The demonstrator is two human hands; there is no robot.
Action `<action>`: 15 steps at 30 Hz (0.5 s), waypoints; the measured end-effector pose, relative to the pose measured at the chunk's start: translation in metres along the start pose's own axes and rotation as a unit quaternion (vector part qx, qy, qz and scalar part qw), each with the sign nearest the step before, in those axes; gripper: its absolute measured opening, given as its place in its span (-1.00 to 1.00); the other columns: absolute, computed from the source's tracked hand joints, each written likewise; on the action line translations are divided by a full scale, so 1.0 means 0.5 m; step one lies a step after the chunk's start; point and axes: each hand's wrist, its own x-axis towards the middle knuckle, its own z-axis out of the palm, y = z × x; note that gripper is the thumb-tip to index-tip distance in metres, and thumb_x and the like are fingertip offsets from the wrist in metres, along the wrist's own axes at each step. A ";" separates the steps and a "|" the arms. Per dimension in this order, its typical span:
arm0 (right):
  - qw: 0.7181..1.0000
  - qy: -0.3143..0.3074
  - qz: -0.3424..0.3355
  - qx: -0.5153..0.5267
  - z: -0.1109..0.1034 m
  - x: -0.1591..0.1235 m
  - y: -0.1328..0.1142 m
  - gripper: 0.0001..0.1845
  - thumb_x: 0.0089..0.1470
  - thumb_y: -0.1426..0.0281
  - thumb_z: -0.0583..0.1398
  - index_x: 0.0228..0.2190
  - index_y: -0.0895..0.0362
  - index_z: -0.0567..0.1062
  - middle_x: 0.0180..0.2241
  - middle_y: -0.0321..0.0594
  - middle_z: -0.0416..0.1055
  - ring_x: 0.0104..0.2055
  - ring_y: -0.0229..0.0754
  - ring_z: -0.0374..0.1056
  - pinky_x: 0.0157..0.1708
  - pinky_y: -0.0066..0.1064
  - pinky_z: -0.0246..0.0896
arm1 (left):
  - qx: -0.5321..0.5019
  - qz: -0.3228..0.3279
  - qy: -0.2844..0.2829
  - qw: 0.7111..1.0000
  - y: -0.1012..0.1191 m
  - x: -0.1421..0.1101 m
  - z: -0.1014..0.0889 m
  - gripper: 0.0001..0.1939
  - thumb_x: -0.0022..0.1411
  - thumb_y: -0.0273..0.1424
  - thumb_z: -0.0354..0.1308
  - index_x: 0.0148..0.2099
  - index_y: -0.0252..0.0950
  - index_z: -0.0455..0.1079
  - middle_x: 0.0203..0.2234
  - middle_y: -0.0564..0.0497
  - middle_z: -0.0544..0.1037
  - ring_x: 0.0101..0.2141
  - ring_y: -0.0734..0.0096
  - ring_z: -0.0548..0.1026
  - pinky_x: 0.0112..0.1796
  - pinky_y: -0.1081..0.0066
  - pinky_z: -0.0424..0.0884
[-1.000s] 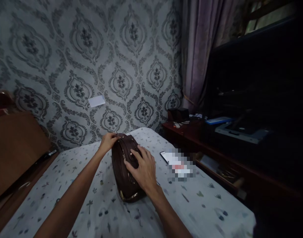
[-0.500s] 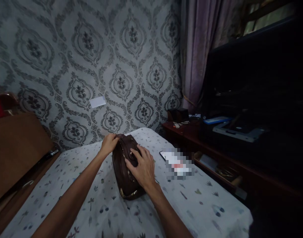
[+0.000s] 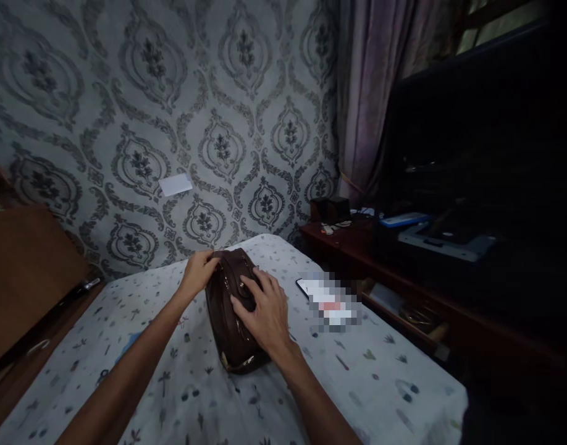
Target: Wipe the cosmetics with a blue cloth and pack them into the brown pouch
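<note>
A dark brown leather bag [image 3: 228,327] with gold zippers lies on a bed covered by a white patterned sheet [image 3: 367,377]. My left hand [image 3: 199,272] grips the bag's far end, fingers curled over its top edge. My right hand [image 3: 261,310] rests on the bag's upper side, its fingers pinched together at a zipper near the top; what they pinch is too small to name.
A phone [image 3: 306,287] lies on the sheet to the right of the bag. A dark wooden cabinet [image 3: 404,290] with a television and small items stands at the right. A wooden headboard [image 3: 28,272] is at the left, patterned wallpaper behind.
Both hands stay on the bag with hardly any movement. The view has shifted slightly, so everything sits a little lower left.
</note>
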 end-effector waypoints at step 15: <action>1.000 0.005 -0.007 0.008 0.004 -0.002 0.003 -0.64 0.07 0.28 0.26 -0.07 0.08 0.55 0.09 -0.03 0.41 0.13 0.10 0.26 0.09 -0.02 0.22 | -0.006 -0.014 0.023 1.000 -0.045 0.029 0.014 -0.70 0.12 -0.17 0.06 -0.53 -0.24 0.28 -0.64 0.09 0.36 -0.50 0.37 0.34 -0.47 0.44 0.21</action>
